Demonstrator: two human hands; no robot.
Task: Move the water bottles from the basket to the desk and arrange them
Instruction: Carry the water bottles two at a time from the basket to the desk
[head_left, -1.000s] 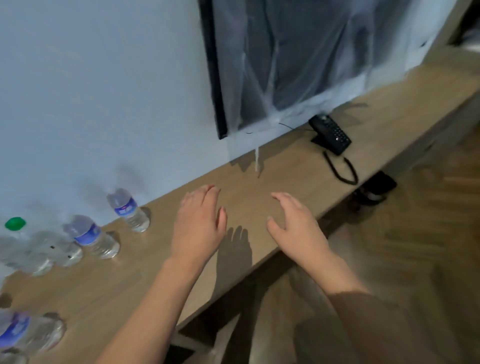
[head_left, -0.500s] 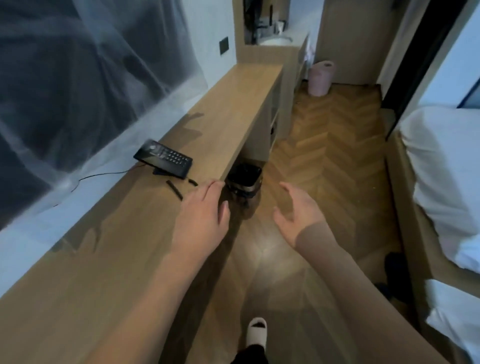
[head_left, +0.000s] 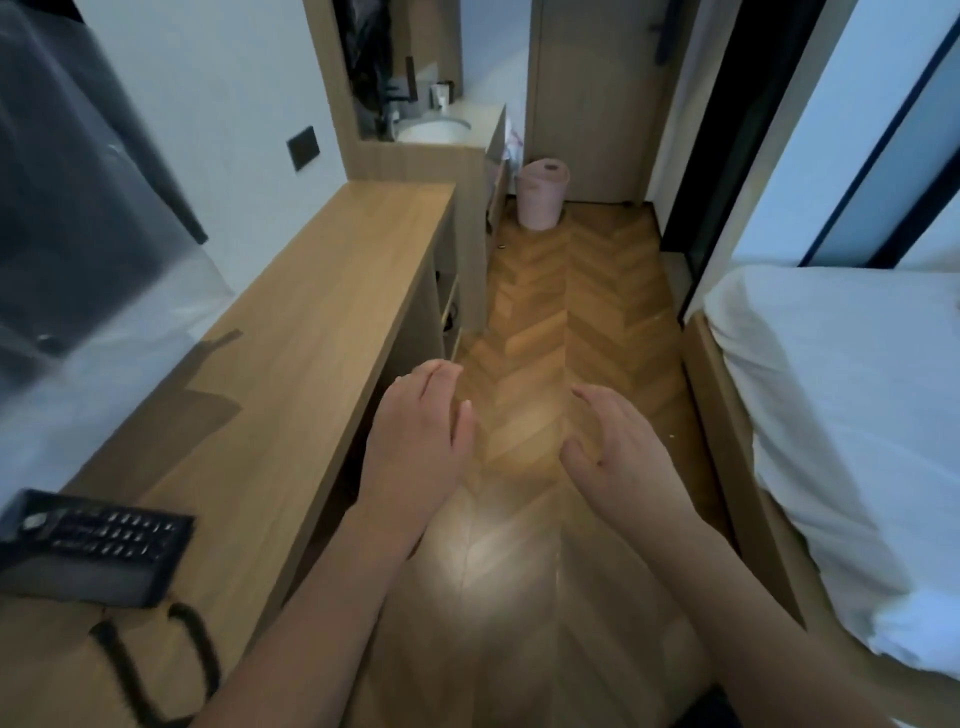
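No water bottle shows in the head view now. The long wooden desk (head_left: 311, 312) runs along the left wall. My left hand (head_left: 415, 436) hangs in the air just past the desk's front edge, fingers relaxed and holding nothing. My right hand (head_left: 618, 457) floats over the floor to its right, palm turned inward, fingers loose and empty. A pink basket (head_left: 541, 195) stands on the floor at the far end of the aisle, beside a door; its contents are hidden from here.
A black desk phone (head_left: 98, 545) with a coiled cord sits on the desk at lower left. A plastic-covered screen (head_left: 67, 208) hangs on the left wall. A white bed (head_left: 841, 415) borders the right. A herringbone floor aisle (head_left: 566, 322) leads to a sink counter (head_left: 441, 130).
The view has swung right, away from the bottles on the desk, toward the aisle and pink basket. Both hands stay raised and empty; the phone has slid to lower left.
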